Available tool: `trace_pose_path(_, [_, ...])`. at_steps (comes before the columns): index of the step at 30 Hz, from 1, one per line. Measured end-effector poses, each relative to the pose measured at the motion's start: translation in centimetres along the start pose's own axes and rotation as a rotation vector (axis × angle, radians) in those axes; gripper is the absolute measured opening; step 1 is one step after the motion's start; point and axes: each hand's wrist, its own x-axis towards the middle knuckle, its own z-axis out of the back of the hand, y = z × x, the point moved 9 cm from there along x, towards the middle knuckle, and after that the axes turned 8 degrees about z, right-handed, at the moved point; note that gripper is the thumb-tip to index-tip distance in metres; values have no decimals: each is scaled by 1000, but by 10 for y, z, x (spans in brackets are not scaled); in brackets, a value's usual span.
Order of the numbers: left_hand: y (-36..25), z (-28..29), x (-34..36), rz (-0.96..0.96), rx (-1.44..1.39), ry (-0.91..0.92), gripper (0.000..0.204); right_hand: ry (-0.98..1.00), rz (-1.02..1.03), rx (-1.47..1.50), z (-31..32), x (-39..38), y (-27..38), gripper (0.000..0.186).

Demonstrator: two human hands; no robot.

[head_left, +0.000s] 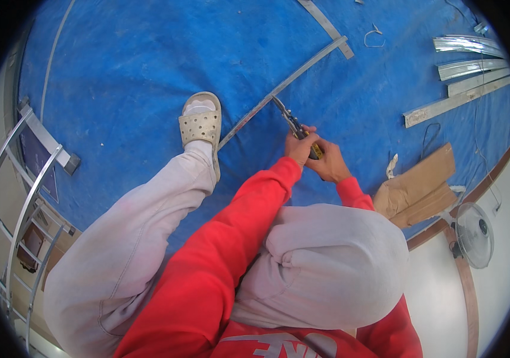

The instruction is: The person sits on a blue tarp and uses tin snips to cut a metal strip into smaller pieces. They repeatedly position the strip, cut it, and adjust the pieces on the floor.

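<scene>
My left hand (299, 146) and my right hand (329, 161) are both closed around the yellow-and-black handles of metal snips (291, 120), side by side near the centre. The snips' jaws are at a long, narrow metal strip (302, 71) lying diagonally on the blue sheet (106, 71); whether they bite into it I cannot tell. The strip's upper end lies across a short flat metal piece (325, 22), and its lower end reaches my left foot in a pale perforated slide sandal (200, 124).
An aluminium ladder (25, 167) stands at the left edge. Several metal channels (463, 71) lie at upper right, with loose wires below them. Brown cardboard (422, 179) and a fan (474, 235) are at right, beside a white surface. A bent wire (375, 40) lies near the top.
</scene>
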Motion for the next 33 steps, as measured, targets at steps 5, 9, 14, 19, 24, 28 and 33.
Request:
trace_pose_path(5, [-1,0,1,14,-4,-3,27,-5,10,-4,1,1,-1,59])
trace_pose_path(9, [2,-2,-3,42,14,4,37,19,11,-15,3,2,-4,57])
trace_pose_path(14, [6,-5,-16,-22,-18,-7,68,18,-9,64,-4,-1,-10,54])
trace_pose_path(19, [11,0,-16,-54,109,-42,70,-77,102,116,-8,1,-4,53])
trace_pose_path(24, [13,5,-6,-95,180,-1,62,-11,22,111,-10,1,-16,56])
trace_pose_path(28, [15,6,-6,-112,160,-8,57,-13,61,136,-9,2,-13,62])
trace_pose_path(33, [9,4,-10,-126,172,-13,51,-25,75,92,-5,2,-6,65])
